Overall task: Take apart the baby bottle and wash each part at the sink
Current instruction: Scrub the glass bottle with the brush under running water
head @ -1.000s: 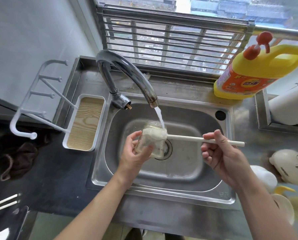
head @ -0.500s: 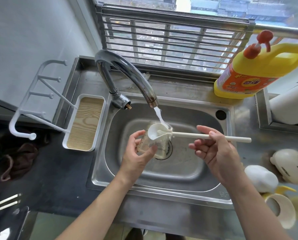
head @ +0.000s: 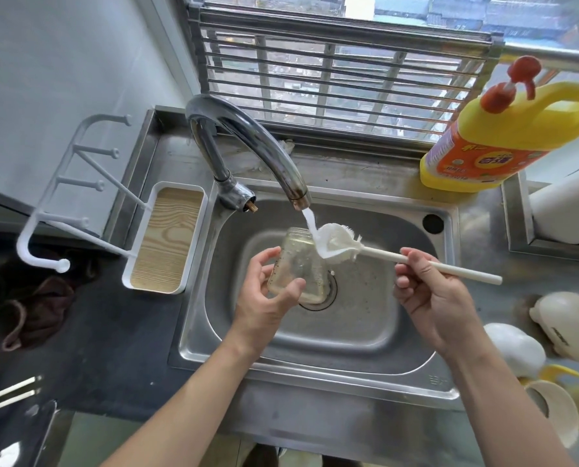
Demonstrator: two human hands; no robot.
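Clear bottle (head: 296, 264) hangs over the sink (head: 365, 332) drain, mouth tipped up toward the tap (head: 247, 139), with the left hand (head: 264, 298) wrapped round its lower body and the thumb across the front. The brush (head: 338, 246) head sits outside, just beside the rim, catching the water (head: 310, 220), while the right hand (head: 429, 298) pinches the white handle. It looks like the bottle-scrubbing step, brush under rinse. Next, I'd guess, calls for tilting the bottle's mouth under the stream to flush it, while other parts (head: 513, 345) wait on the desk (head: 476, 237) at right.
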